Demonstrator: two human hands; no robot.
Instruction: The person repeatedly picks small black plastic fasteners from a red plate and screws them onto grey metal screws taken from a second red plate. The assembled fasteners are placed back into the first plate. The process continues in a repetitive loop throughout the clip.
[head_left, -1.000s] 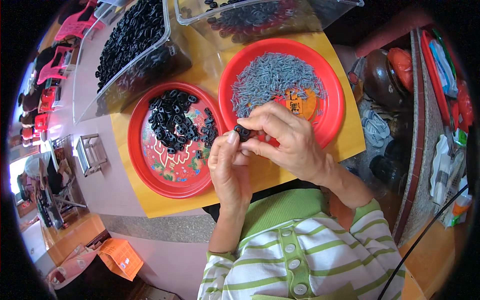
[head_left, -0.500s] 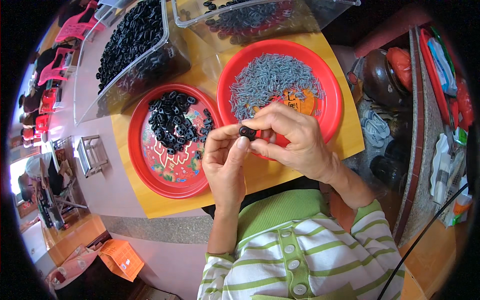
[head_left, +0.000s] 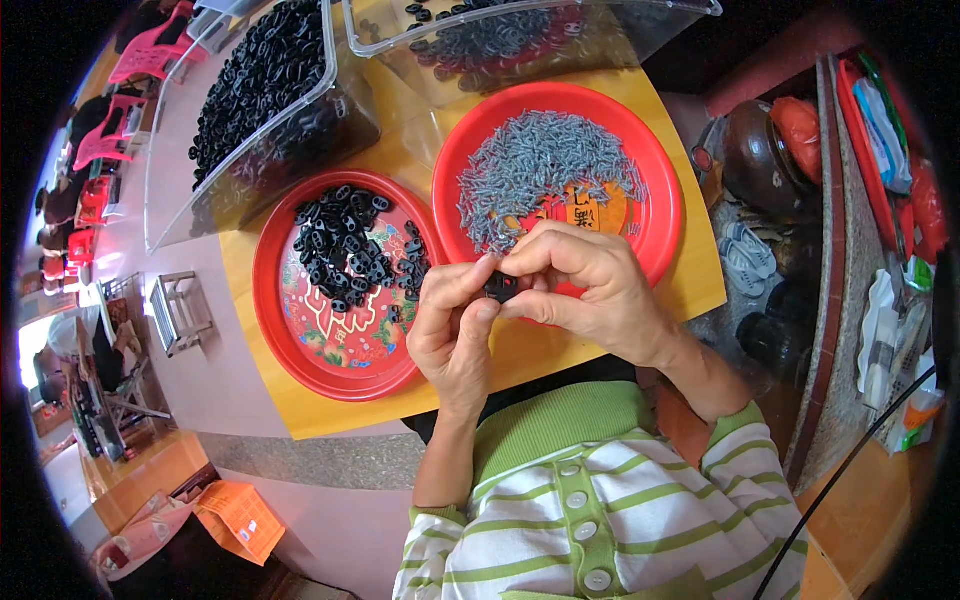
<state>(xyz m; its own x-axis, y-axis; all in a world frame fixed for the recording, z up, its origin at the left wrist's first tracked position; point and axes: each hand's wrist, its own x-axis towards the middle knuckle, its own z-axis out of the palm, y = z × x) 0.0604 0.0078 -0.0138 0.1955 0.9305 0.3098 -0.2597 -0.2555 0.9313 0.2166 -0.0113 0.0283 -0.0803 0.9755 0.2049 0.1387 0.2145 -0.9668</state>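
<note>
A small black plastic piece with holes (head_left: 500,287) sits between the fingertips of both hands, above the near edge of the right tray. My left hand (head_left: 450,325) pinches it between thumb and index finger. From the other side, my right hand (head_left: 590,290) closes on it, thumb against its right end and index finger curled above. Whether a screw is also in those fingers is hidden. Small grey screws (head_left: 545,150) are heaped in the red round tray (head_left: 668,215) beyond my hands. More black pieces (head_left: 340,245) lie in the left red tray (head_left: 275,345).
Two clear plastic bins stand at the back: the left bin (head_left: 250,140) is full of black pieces, the other bin (head_left: 520,60) holds black pieces and grey screws. All rest on a yellow board (head_left: 300,420). A metal stool (head_left: 180,312) stands left, slippers (head_left: 748,255) right.
The black piece has turned and lowered slightly between my fingertips, showing its holes at another angle. My right index finger has curled closer over it. The trays stay put.
</note>
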